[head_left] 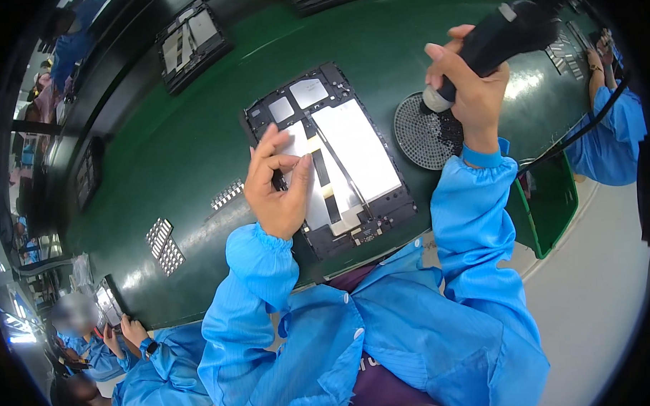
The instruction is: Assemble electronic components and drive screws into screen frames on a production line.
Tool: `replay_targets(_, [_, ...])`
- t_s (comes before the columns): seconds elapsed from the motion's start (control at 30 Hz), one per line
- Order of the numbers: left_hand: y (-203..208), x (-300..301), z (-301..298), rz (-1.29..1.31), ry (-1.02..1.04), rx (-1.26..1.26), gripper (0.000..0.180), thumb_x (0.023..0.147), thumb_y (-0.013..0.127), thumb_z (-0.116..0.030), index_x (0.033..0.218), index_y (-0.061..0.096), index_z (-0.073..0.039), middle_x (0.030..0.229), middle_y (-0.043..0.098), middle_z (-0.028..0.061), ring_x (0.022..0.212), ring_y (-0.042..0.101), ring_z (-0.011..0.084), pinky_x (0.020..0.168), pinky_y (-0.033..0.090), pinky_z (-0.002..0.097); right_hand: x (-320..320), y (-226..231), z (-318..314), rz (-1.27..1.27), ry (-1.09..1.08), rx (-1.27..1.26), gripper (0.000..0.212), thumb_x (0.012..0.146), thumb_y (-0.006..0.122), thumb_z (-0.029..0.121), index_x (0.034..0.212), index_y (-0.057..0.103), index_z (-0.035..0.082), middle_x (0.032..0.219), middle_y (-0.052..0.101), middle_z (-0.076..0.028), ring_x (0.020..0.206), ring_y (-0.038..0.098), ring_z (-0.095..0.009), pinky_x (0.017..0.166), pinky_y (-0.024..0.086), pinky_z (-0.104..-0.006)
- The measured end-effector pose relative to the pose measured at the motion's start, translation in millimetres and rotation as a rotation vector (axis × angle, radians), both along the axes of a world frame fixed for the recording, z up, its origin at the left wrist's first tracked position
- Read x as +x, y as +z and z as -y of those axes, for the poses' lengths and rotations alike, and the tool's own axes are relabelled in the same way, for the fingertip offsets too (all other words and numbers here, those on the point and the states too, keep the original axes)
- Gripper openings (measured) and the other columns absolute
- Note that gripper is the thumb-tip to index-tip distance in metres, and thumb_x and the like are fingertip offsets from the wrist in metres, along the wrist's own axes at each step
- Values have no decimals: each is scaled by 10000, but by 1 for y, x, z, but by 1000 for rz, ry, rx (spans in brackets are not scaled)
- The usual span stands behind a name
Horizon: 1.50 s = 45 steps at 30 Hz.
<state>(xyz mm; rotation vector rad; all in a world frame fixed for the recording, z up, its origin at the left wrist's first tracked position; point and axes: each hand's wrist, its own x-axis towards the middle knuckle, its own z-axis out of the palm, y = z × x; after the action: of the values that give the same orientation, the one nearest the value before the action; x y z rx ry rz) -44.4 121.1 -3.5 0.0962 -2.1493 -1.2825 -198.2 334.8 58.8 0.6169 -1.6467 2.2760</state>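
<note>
My right hand [481, 97] is wrapped round a black electric screwdriver [493, 45]. The tool's pale nose points down over a round grey dish [411, 134] with a grid of small holes, where many tiny dark screws [448, 133] lie. In front of me an opened tablet-like device [360, 155] rests on the bench, showing a black frame, silvery plates and a dark ribbon cable. Above its left side hovers my left hand [278, 194], thumb and index finger pinched together and the other fingers curved. Whatever sits in that pinch is too small to make out.
Strips of small metal parts [166, 246] lie to the left on the green bench [194, 143]. More opened devices [190, 44] stand along the far side. A green bin [551, 209] is at the right, beside a black cable. Co-workers in blue sit on both sides.
</note>
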Motion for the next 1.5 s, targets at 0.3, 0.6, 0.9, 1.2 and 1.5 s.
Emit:
replay_targets(0.3, [2, 2, 6, -27, 43, 120, 138, 739, 703, -19, 791, 579, -45, 814, 647, 60, 820, 608, 150, 1002, 306, 450, -5, -4, 7, -103, -6, 122, 246, 711, 719, 5, 905, 569, -7, 601, 589, -35, 470, 552, -97, 434, 424, -213])
replay_targets(0.6, [15, 5, 19, -29, 98, 302, 105, 773, 656, 38, 869, 612, 38, 832, 640, 102, 768, 602, 145, 735, 487, 247, -6, -6, 6, -87, 7, 114, 228, 727, 712, 14, 908, 574, 2, 606, 589, -38, 475, 556, -98, 434, 436, -213])
replay_targets(0.9, [17, 19, 43, 131, 145, 365, 115, 774, 643, 50, 881, 604, 47, 821, 640, 104, 715, 612, 144, 657, 498, 232, -3, -5, 13, 3, -2, 104, 251, 720, 720, 11, 928, 580, 5, 631, 586, -26, 483, 548, -92, 431, 413, -206])
replay_targets(1.2, [27, 19, 51, 419, -60, 604, 121, 788, 648, -7, 879, 612, 64, 778, 640, 94, 634, 603, 120, 578, 492, 211, 17, 17, 16, -61, -27, 34, 323, 720, 685, -20, 1009, 542, -39, 608, 578, -63, 496, 551, -145, 503, 442, -276])
replay_targets(1.5, [11, 5, 55, 343, -73, 201, 114, 767, 693, -78, 828, 655, 11, 726, 630, 41, 627, 546, 67, 564, 441, 190, 54, 40, 63, -162, 248, -31, 350, 747, 658, -26, 1069, 520, -18, 612, 568, -76, 498, 556, -155, 505, 459, -290])
